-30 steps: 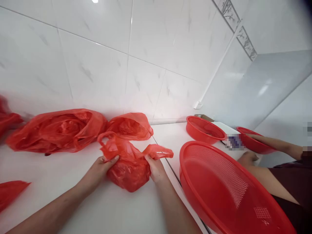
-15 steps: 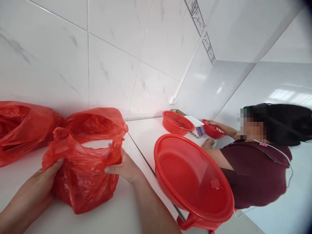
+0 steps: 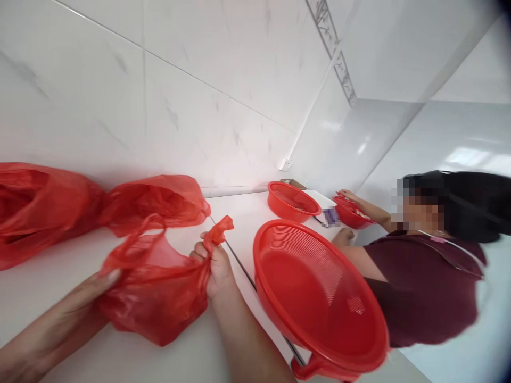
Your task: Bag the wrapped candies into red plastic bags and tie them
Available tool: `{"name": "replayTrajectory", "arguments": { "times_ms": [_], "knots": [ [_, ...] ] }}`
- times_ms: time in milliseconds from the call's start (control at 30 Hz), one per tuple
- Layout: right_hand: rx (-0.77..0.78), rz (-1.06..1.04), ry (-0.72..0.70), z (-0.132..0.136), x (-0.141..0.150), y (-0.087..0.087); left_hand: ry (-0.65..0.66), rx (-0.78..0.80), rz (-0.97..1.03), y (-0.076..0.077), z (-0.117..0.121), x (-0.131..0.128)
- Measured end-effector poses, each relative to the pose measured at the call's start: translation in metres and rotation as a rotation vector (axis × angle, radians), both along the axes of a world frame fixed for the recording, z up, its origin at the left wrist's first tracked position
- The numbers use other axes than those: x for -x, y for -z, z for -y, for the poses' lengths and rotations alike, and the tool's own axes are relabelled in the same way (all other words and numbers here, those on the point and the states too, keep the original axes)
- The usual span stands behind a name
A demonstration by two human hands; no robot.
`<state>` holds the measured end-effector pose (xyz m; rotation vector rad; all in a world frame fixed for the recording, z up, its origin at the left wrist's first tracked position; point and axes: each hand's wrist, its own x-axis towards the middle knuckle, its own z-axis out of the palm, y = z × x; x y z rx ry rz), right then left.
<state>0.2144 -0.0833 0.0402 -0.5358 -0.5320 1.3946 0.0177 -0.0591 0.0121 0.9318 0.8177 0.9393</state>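
A red plastic bag [image 3: 159, 303] hangs between my two hands above the white table, its mouth partly spread. My right hand [image 3: 217, 266] is closed around one bunched handle, whose crumpled end sticks up above the fist. At the other side of the bag, my left hand [image 3: 93, 292] grips the plastic with the thumb on top; its other fingers are hidden behind the bag. A loop of the left handle stands up near the thumb. What the bag contains, if anything, cannot be made out.
Two more red bags, one at far left [image 3: 51, 213] and one behind mine [image 3: 159, 199], lie against the tiled wall. A large red colander [image 3: 279, 330] stands to the right. Beyond it are a red basket [image 3: 293, 205] and a co-worker [image 3: 431, 287] with a hand at another red basket [image 3: 351, 215].
My right hand has moved from the bag's side to close around its handle, drawing it slightly right. My left hand has shifted a little right. The co-worker's far hand has risen slightly.
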Motion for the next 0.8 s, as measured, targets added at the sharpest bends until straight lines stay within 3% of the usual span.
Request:
{"name": "replayTrajectory", "arguments": {
  "times_ms": [133, 400, 600, 800],
  "knots": [
    [-0.023, 0.014, -0.099, 0.010, 0.005, 0.002, 0.251, -0.033, 0.020, -0.013, 0.019, -0.005],
    [0.037, 0.161, -0.263, 0.018, 0.007, -0.001, -0.016, 0.107, 0.214, -0.014, 0.017, -0.003],
    [-0.030, 0.399, -0.291, 0.022, 0.009, 0.008, -0.047, 0.193, 0.337, -0.008, 0.015, -0.002],
    [0.003, 0.508, -0.344, 0.028, 0.026, -0.002, 0.017, 0.067, 0.326, -0.013, 0.020, -0.008]
  ]
}}
